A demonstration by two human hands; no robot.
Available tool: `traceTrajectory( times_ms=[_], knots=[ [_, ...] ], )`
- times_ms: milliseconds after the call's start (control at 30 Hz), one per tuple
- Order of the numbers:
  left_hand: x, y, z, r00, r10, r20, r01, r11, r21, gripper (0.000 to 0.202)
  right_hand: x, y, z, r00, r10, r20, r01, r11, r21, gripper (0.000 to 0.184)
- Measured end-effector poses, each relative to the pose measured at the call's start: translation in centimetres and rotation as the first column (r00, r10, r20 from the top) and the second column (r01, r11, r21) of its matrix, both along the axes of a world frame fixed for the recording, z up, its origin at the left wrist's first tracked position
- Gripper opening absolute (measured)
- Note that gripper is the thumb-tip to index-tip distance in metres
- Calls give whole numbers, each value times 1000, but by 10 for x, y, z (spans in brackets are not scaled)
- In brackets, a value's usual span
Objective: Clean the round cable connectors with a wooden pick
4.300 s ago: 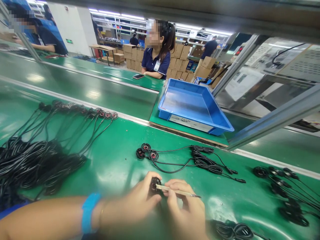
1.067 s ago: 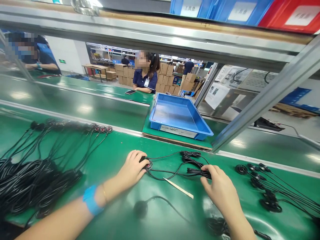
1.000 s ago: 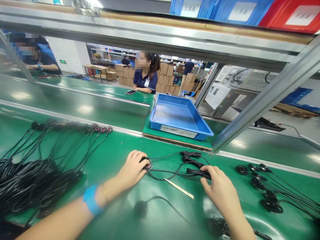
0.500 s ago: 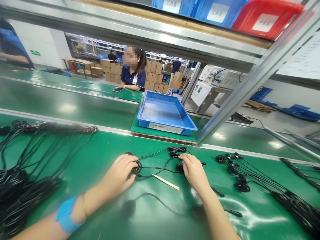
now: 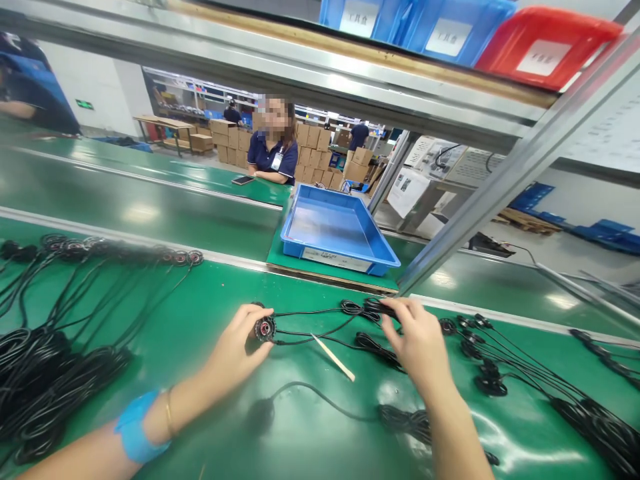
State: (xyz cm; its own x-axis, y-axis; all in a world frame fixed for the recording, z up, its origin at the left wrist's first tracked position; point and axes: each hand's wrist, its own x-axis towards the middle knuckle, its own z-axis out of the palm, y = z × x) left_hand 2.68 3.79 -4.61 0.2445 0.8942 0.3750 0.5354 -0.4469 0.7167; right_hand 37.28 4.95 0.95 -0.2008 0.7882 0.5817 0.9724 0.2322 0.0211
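Note:
My left hand (image 5: pixel 237 343) grips a round black part with a red centre (image 5: pixel 265 329) by its edge, between thumb and fingers. Black cables run from there to the right. At their far end, my right hand (image 5: pixel 419 340) has its thumb and fingers closed around a coiled black cable bundle (image 5: pixel 373 307), which partly shows beyond the fingertips. Just below that hand lies another cable bundle (image 5: pixel 377 348), partly covered by it. Between my hands a thin pale stick (image 5: pixel 335 360) rests on the green table (image 5: pixel 320 440). Nearer me is a third coiled cable (image 5: pixel 405 421).
Many cables with round ends (image 5: pixel 60 360) are piled at left, and more cables (image 5: pixel 575 407) at right. A blue tray (image 5: pixel 343 260) stands ahead beside a slanted metal post (image 5: pixel 480 193). Bins (image 5: pixel 547 50) sit on the overhead shelf. A person (image 5: pixel 273 157) leans on the far bench.
My right hand has moved right and lifted slightly, now with the cable bundle in its fingers. The round part in my left hand has turned to show its red centre. The view shifted slightly.

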Motion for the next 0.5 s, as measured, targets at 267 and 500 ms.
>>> traceTrajectory(
  times_ms=[267, 500],
  knots=[
    [0, 4, 7, 975, 67, 210, -41, 991, -125, 40, 42, -74, 9, 985, 66, -159, -123, 915, -383, 24],
    [11, -10, 4, 906, -18, 423, 157, 942, -297, 45, 5, -61, -10, 995, 4, -95, -45, 899, -435, 40]
  ],
)
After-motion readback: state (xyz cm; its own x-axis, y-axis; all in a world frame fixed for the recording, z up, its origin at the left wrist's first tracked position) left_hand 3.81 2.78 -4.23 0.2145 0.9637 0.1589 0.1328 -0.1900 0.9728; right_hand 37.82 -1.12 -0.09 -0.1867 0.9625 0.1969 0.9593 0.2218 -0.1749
